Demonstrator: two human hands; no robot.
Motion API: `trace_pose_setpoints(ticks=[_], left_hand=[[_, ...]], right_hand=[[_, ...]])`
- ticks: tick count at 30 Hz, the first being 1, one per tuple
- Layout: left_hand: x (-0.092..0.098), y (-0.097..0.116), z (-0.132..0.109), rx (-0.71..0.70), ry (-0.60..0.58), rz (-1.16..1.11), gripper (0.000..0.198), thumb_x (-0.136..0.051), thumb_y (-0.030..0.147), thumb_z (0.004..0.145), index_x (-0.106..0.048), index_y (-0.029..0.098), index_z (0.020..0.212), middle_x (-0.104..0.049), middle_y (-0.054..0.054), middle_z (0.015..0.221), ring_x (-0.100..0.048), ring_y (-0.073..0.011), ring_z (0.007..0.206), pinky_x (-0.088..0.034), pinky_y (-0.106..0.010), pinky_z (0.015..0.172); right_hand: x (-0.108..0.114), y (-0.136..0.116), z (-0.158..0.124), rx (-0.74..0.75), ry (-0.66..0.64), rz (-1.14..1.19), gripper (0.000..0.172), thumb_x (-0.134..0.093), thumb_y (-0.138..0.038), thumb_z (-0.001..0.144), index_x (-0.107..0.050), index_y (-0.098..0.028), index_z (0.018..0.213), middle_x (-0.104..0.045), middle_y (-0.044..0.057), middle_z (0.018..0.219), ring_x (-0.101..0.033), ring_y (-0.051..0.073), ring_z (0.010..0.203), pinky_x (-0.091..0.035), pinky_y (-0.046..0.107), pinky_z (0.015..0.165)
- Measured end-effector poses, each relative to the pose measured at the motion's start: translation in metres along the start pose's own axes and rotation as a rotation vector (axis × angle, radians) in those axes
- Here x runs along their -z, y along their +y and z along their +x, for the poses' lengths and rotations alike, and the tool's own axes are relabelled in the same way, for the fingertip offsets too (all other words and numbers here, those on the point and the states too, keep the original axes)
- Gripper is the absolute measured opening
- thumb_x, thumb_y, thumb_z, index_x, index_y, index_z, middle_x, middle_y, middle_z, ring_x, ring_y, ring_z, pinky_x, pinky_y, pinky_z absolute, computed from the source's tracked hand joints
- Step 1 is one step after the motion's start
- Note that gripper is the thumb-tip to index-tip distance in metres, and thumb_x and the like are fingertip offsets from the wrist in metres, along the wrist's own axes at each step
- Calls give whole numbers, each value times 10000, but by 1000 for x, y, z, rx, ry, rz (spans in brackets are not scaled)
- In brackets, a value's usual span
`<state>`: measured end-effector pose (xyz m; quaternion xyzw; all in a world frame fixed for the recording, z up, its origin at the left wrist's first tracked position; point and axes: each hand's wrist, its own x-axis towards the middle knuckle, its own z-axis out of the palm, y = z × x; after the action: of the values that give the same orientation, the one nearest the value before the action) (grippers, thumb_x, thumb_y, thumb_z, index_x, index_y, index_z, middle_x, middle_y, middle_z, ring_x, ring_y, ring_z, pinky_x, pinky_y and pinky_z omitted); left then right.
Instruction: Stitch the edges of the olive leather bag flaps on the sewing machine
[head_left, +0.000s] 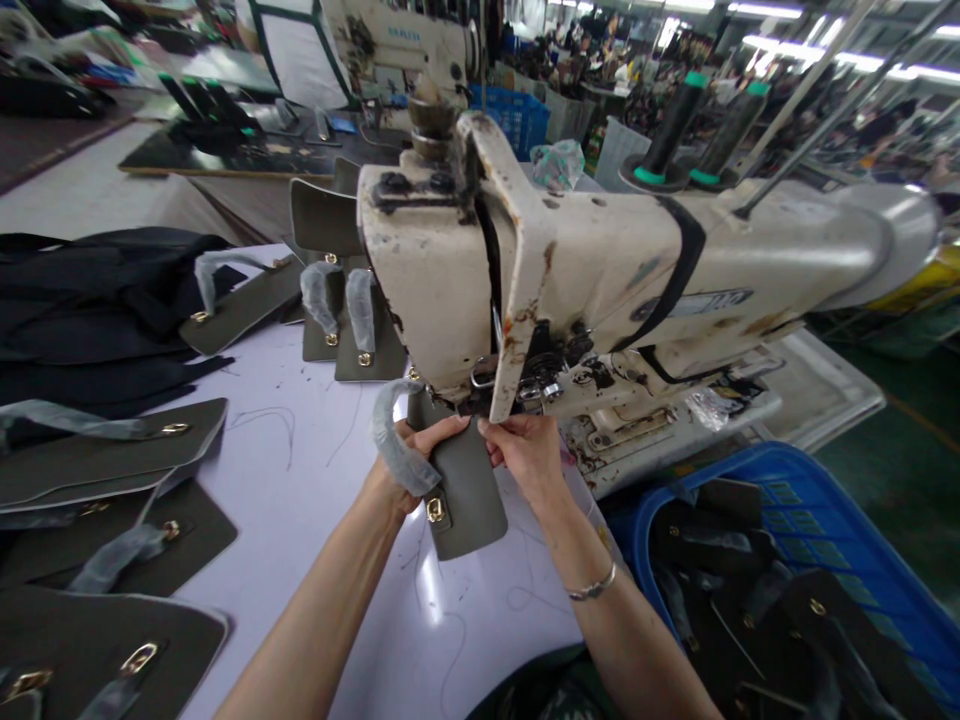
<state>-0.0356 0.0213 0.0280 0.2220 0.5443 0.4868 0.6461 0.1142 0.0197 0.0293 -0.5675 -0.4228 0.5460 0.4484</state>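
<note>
A grey-green bag panel point(472, 485) lies under the head of an industrial sewing machine point(442, 290); its far end is hidden beneath the presser-foot area. A carry handle point(401, 450) wrapped in clear plastic arches from the panel, fixed by a gold-coloured metal fitting point(436, 510). My left hand point(405, 468) reaches through under the handle and grips the panel's left side, thumb flat on top. My right hand point(529, 455) is closed, thumb and forefinger pinching the panel's right edge close to the needle area.
More handled panels point(371, 340) lie behind the machine head, and others point(112, 540) are piled at left beside black fabric point(112, 310). A blue basket point(817, 480) of similar pieces stands at right. Dark thread cones point(671, 130) stand behind the machine arm. Loose threads lie on the white tabletop point(300, 500).
</note>
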Motion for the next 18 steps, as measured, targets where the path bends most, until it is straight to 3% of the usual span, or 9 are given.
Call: trace_pose_setpoints(ticks=[7,14,18], left_hand=[[8,6,13,29,-25,19,329,-880,160,585,-708,115,862,-744,-154,731,-705,-281,534,-597,-351,475],[13,14,19,-8,-141,163,402,-910,321,576,-738,90,855,-752,-185,777,-705,-274,600,-604,-352,527],[12,21,22,20,-125,93,404,-925,233,517,-742,80,843,-754,-186,764,-696,-277,562,-589,-351,487]], right_hand=[[-4,6,2,-38,-1,7,329,-706,-401,767,-659,-142,570,-621,21,527,-558,110,419,-438,219,454],[-9,8,2,-95,-4,67,320,-713,-406,752,-678,-133,589,-626,24,515,-557,104,389,-425,206,426],[-11,5,2,-120,-13,97,299,-703,-383,760,-686,-127,607,-626,22,503,-553,100,374,-380,193,395]])
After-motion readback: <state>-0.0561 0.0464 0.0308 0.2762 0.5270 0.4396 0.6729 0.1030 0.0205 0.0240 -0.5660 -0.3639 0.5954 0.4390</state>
